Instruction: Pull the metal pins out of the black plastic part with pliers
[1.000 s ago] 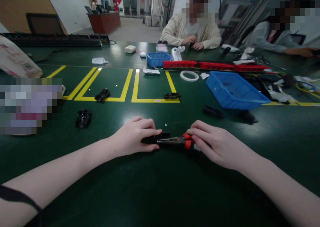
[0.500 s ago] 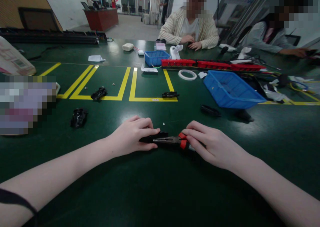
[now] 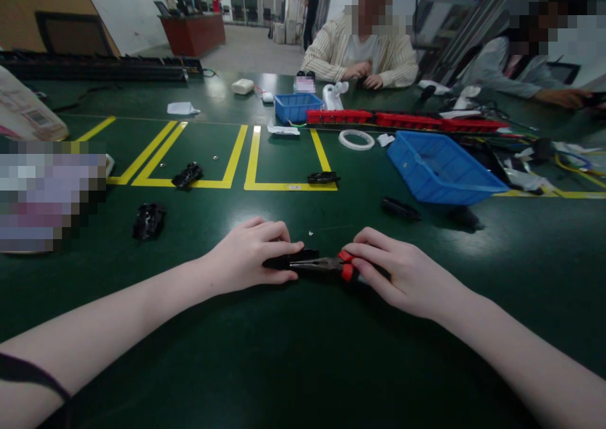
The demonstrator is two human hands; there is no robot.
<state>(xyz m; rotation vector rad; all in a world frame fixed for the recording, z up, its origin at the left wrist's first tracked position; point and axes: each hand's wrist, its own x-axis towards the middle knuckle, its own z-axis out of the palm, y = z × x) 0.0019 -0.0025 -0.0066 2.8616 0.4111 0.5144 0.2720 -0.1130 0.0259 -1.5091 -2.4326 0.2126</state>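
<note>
My left hand (image 3: 258,252) is closed around a black part (image 3: 308,254) lying low over the dark green table, its thumb and fingers on either side. My right hand (image 3: 392,266) grips the red handles of long-nose pliers (image 3: 322,264). The pliers point left, and their narrow jaws reach the black part between my left fingertips. Whether the jaws are closed on it I cannot tell. Just beyond the pliers lies a tiny white bit (image 3: 310,233).
Black parts (image 3: 149,221) lie left and beyond my hands. A large blue bin (image 3: 445,170), a small blue bin (image 3: 296,108), a tape roll (image 3: 356,140) and red strips (image 3: 407,121) stand farther back. Two people sit across the table (image 3: 213,353).
My hands and the pliers have hardly moved. The view has shifted very slightly, and the hands of the person across the table have moved a little apart.
</note>
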